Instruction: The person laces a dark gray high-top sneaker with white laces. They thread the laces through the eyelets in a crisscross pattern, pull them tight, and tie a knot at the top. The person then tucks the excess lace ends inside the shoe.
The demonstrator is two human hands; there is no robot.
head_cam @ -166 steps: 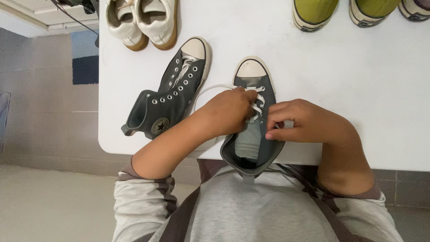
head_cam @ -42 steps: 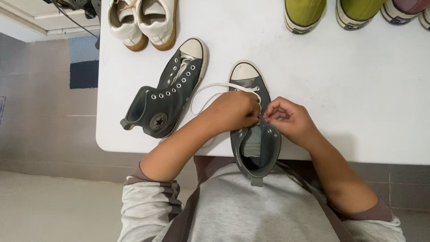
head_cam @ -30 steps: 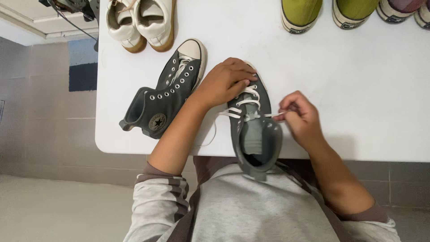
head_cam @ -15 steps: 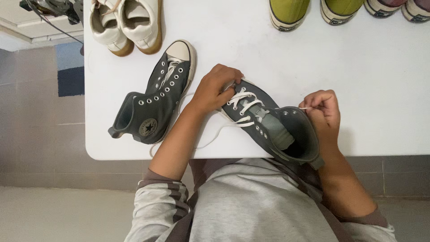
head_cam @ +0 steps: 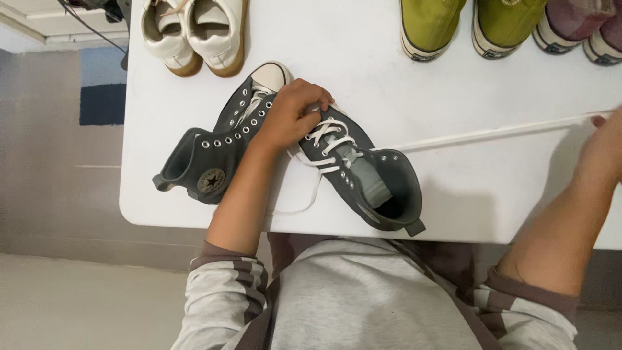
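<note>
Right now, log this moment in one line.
left hand steadies grey shoe | right hand pulls white lace taut | white table

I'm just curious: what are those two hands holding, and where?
Left hand presses the grey high-top sneaker at its toe; right hand pulls the white lace taut by its end.

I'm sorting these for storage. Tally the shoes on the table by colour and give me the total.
Dark grey high-tops: 2, one under the left hand being laced, one on its side
Cream: 2
Green: 2
Dusty pink: 2, cut off by the picture's edge
Total: 8 shoes
</note>
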